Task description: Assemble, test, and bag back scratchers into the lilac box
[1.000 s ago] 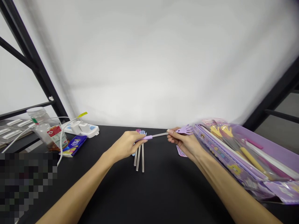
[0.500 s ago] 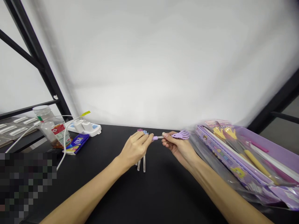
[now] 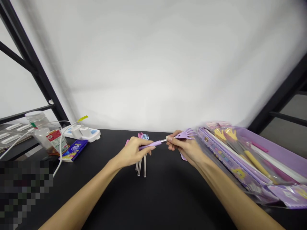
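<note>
Shortened now, purple claw-headed scratcher (image 3: 163, 141) shows little steel.

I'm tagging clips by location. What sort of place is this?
Probably a packing or sorting bench in a workshop or stockroom: a black table beside black shelving, a purple tray of packaged goods, and a power strip.

Black table (image 3: 168, 198): steel-handled scratchers (image 3: 141, 164), power strip (image 3: 81, 132), jar (image 3: 46, 134), perhaps packaged toys (image 3: 242, 159).
</note>
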`<action>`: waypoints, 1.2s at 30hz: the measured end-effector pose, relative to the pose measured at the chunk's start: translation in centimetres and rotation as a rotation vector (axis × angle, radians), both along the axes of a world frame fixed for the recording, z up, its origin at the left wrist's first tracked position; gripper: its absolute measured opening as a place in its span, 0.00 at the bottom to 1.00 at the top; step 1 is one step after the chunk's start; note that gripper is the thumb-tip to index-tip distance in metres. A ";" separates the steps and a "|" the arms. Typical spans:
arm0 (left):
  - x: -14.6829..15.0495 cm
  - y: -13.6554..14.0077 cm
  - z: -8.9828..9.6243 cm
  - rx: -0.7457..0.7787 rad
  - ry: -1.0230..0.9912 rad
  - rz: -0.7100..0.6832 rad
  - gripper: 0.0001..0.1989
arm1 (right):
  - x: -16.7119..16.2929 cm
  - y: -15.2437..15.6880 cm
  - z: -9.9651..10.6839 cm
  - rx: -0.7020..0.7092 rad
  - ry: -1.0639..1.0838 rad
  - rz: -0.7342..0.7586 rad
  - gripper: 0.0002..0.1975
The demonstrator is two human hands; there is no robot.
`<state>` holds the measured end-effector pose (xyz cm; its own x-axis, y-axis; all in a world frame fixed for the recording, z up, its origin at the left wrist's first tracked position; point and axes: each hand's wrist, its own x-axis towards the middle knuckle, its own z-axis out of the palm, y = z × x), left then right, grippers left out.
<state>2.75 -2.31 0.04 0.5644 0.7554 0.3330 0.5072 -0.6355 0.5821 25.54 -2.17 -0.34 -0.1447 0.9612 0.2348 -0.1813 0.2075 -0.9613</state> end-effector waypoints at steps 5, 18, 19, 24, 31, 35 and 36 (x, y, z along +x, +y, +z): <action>0.3 0.4 -1.3 0.331 0.010 0.018 0.15 | -0.8 -0.4 -0.3 -0.075 0.119 -0.008 0.15; 0.0 0.9 -1.5 0.498 0.304 0.126 0.12 | -1.3 0.3 -1.7 -0.199 0.139 0.078 0.18; -0.4 1.0 -1.4 0.462 0.284 0.132 0.12 | -1.1 0.3 -1.4 -0.206 0.117 0.097 0.20; -2.0 1.7 -1.0 0.426 0.231 0.232 0.12 | 1.4 1.0 -0.2 0.004 -0.139 -0.263 0.25; -0.7 0.6 -0.7 0.636 0.433 0.295 0.14 | 1.0 -0.1 0.1 0.966 -1.208 -0.446 0.12; 0.8 -0.3 -1.0 0.754 0.494 0.256 0.13 | -0.9 -0.6 -0.7 0.939 -1.455 -0.387 0.09; 1.1 -0.3 -1.1 0.762 0.499 0.245 0.13 | -1.1 -0.5 -0.8 0.919 -1.482 -0.370 0.10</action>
<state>3.88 -2.64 -1.07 0.6291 0.5506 0.5488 0.7560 -0.5977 -0.2669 24.48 -2.72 -1.18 -0.5407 0.6372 0.5492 0.8202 0.5444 0.1760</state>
